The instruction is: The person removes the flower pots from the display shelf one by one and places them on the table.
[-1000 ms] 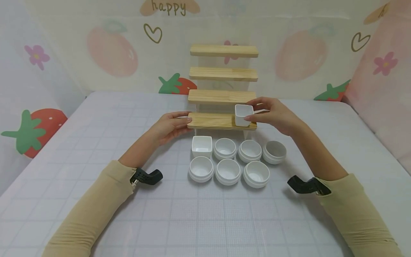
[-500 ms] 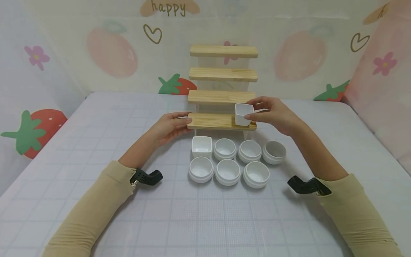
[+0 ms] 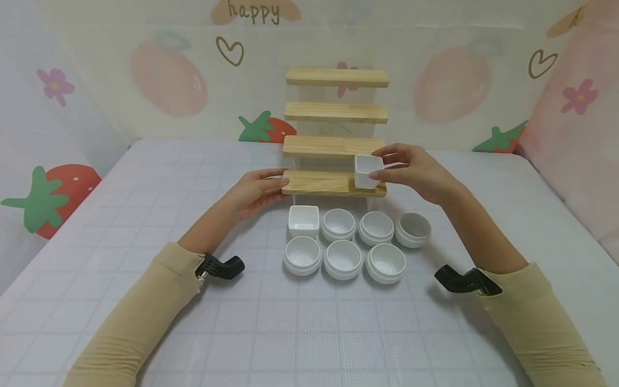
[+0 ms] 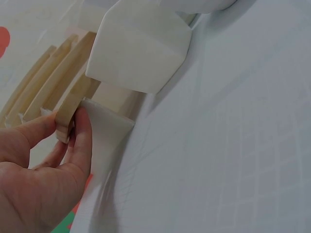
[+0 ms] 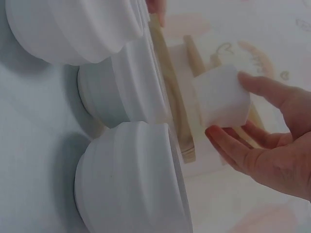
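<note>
A small square white flowerpot (image 3: 367,173) is held upright in my right hand (image 3: 420,174), at the right end of the lowest board of a tiered wooden shelf (image 3: 319,183). In the right wrist view the thumb and fingers grip the pot (image 5: 222,97) by its sides, and it looks just off the board. My left hand (image 3: 256,193) pinches the left end of that same board, thumb on one face and fingers on the other, as the left wrist view shows at the board's end (image 4: 68,114).
In front of the shelf stand another square white pot (image 3: 304,220) and several round white pots (image 3: 343,259) in two rows. Higher boards (image 3: 337,77) rise behind. A pale checked cloth (image 3: 309,333) covers the table, and a printed backdrop (image 3: 435,32) hangs behind.
The square pot in my right hand has risen very slightly and shifted a little right. My left hand has kept its place on the board's end.
</note>
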Action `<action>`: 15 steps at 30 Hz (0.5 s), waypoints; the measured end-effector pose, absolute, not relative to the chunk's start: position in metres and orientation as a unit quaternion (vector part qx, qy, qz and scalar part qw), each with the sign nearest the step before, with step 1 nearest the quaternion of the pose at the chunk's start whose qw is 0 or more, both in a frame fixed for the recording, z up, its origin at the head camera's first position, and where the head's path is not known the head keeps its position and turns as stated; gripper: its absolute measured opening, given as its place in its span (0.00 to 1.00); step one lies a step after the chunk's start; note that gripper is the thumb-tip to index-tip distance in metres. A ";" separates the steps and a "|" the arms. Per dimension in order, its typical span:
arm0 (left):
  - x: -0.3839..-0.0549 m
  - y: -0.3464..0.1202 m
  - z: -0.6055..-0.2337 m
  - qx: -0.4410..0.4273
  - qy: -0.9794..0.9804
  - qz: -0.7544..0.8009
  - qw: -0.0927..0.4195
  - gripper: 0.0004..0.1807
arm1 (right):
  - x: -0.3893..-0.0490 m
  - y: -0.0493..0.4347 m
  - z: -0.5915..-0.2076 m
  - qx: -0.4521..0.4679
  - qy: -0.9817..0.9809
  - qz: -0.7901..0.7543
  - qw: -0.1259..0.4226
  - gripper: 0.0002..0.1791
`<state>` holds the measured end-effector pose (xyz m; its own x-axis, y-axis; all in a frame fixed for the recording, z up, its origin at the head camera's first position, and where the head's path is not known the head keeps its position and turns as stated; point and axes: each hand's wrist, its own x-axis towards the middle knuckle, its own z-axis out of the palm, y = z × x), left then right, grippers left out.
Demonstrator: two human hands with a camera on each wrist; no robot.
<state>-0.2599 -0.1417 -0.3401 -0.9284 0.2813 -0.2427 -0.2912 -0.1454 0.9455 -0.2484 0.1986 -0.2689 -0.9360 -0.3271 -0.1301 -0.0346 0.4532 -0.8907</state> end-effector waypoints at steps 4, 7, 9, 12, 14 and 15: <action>-0.261 -0.142 -0.341 -0.003 0.623 0.759 0.189 0.31 | -0.248 0.198 -0.267 -0.108 0.840 -0.512 0.142 0.33; -0.261 -0.143 -0.341 -0.004 0.623 0.759 0.190 0.31 | -0.247 0.199 -0.267 -0.110 0.841 -0.510 0.140 0.33; -0.261 -0.143 -0.341 -0.006 0.624 0.758 0.190 0.31 | -0.246 0.200 -0.267 -0.111 0.841 -0.511 0.140 0.33; -0.261 -0.143 -0.341 -0.008 0.623 0.758 0.191 0.31 | -0.244 0.201 -0.266 -0.110 0.841 -0.511 0.138 0.34; -0.261 -0.143 -0.340 -0.009 0.624 0.758 0.191 0.31 | -0.244 0.202 -0.266 -0.110 0.842 -0.510 0.137 0.33; -0.260 -0.143 -0.340 -0.009 0.624 0.758 0.191 0.31 | -0.244 0.202 -0.267 -0.109 0.843 -0.509 0.137 0.33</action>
<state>-0.2603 -0.1428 -0.3403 -0.9269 0.2783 -0.2519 -0.3005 -0.1481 0.9422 -0.2437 0.2022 -0.2666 -0.9387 -0.3233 -0.1199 -0.0443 0.4580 -0.8879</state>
